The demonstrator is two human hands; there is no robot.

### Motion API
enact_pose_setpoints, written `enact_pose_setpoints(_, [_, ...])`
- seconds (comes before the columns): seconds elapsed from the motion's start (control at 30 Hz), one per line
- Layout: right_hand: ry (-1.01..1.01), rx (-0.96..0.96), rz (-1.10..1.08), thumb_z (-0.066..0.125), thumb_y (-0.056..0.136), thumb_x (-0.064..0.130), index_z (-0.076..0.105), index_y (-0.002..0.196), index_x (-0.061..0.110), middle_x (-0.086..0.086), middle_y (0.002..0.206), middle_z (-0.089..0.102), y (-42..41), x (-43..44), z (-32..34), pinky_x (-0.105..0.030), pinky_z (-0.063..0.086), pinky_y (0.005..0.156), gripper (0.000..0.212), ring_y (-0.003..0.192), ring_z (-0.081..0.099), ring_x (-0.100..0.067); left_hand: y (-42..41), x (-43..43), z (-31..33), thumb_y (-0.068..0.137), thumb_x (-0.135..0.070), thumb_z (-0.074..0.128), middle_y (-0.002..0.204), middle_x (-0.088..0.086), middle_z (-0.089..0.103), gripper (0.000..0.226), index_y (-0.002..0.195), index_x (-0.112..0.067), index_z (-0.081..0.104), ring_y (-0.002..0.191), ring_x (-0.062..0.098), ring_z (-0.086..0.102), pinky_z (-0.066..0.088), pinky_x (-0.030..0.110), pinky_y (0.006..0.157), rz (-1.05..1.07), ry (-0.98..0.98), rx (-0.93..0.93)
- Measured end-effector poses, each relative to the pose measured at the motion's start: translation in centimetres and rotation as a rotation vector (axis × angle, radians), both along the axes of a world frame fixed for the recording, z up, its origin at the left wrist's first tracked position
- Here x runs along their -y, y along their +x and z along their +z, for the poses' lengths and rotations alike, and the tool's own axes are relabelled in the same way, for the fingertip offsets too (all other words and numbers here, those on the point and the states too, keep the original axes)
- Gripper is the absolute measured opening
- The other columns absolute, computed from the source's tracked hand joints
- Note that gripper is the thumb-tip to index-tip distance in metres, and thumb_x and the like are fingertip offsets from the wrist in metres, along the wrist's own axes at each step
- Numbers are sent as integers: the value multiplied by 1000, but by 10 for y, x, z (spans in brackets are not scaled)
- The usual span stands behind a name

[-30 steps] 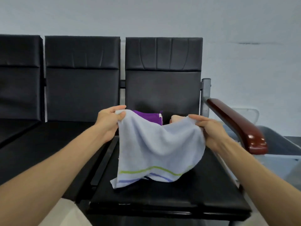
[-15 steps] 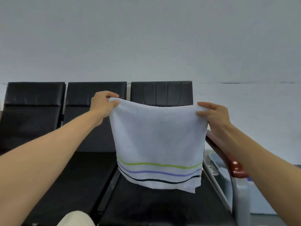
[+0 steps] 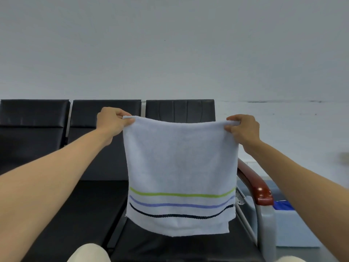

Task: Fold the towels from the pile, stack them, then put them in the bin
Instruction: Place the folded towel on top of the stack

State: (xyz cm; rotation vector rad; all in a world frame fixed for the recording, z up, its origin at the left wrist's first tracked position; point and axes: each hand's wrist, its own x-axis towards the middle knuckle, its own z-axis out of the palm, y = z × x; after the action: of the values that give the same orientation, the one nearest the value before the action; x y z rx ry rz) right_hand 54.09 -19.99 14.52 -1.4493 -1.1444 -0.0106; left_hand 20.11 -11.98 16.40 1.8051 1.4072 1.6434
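Here we see soft terry towel (image 3: 179, 157), square, striped hem, hanging flat mid-frame; left hand (image 3: 111, 122) and right hand (image 3: 243, 127) each pinch top corner; hem clears black seat (image 3: 188, 246).

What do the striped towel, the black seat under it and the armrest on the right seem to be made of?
The towel: soft terry cloth, probably cotton; matte, fuzzy surface, hangs limp. The seat: black leather or imitation leather, I cannot tell which; smooth with a faint sheen. The armrest: glossy reddish-brown, perhaps lacquered wood or plastic; a bright highlight shows on it.
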Motion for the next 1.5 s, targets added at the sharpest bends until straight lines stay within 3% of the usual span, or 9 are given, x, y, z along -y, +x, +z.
enact_pose_setpoints(0.17, [-24, 50, -38, 68, 84, 6, 69, 111, 9, -10, 113, 63, -2, -2, 3, -28, 46, 86, 27, 96, 53, -19, -4, -2, -1, 83, -12, 75, 106, 5, 67, 12, 94, -13, 74, 109, 24, 59, 51, 43, 97, 29, -7, 25])
enact_pose_setpoints(0.33, [35, -65, 1, 68, 86, 16, 74, 95, 18, -1, 104, 66, -7, -4, 3, -24, 43, 83, 10, 101, 56, -16, -8, -3, -1, 80, -11, 77, 99, 2, 70, 9, 78, -19, 73, 98, 20, 65, 55, 38, 92, -73, -97, 208])
enact_pose_setpoints(0.47, [11, -10, 52, 51, 90, 3, 72, 108, 19, -2, 117, 65, -5, -3, 0, -22, 41, 93, 31, 116, 55, -19, -14, -5, -2, 78, -12, 79, 100, 3, 71, 9, 78, -19, 73, 98, 19, 66, 56, 34, 88, -64, -78, 305])
enact_pose_setpoints(0.6, [-20, 56, 43, 46, 90, -3, 63, 126, 16, -4, 129, 60, -4, -3, -5, -28, 41, 105, 44, 122, 52, -19, -17, -11, -9, 80, -8, 77, 114, 7, 68, 18, 96, -16, 74, 108, 23, 62, 54, 38, 94, -23, -95, 201])
enact_pose_setpoints(0.73, [-52, -6, -30, 58, 80, -6, 73, 104, 13, -9, 104, 68, -1, -6, -8, -31, 51, 86, 33, 103, 62, -24, -17, -14, -16, 81, -9, 76, 115, 8, 67, 12, 90, -17, 75, 115, 24, 58, 49, 41, 100, 39, -98, 117])
enact_pose_setpoints(0.87, [-85, -31, -42, 77, 73, 3, 72, 76, 16, -9, 82, 68, 3, -8, -13, -35, 57, 79, 15, 84, 66, -28, -16, -12, -26, 87, -4, 69, 109, 9, 67, 8, 91, -8, 74, 111, 20, 56, 41, 27, 93, 135, -51, 26])
enact_pose_setpoints(1.1, [-98, 47, -5, 70, 85, 10, 68, 81, 10, -8, 87, 65, 3, -7, -17, -31, 45, 75, 5, 85, 57, -23, -19, -10, -30, 94, 3, 51, 103, 6, 57, 20, 86, -9, 64, 94, 21, 50, 41, 33, 79, 139, -107, -66])
enact_pose_setpoints(1.3, [-146, -32, 28, 63, 84, 5, 70, 77, 9, -9, 86, 67, 7, -2, -9, -44, 59, 78, 10, 80, 64, -27, -28, 2, -18, 86, 0, 66, 89, 5, 66, 17, 77, -14, 68, 91, 21, 61, 55, 39, 83, 60, -52, -84])
enact_pose_setpoints(1.5, [-175, -21, 19, 58, 82, 3, 72, 82, -2, -6, 83, 65, 12, 7, 3, -24, 54, 56, 15, 69, 59, -20, -25, 7, -12, 88, -6, 67, 93, 5, 68, 12, 95, -9, 75, 92, 19, 62, 52, 34, 86, 55, -16, -276])
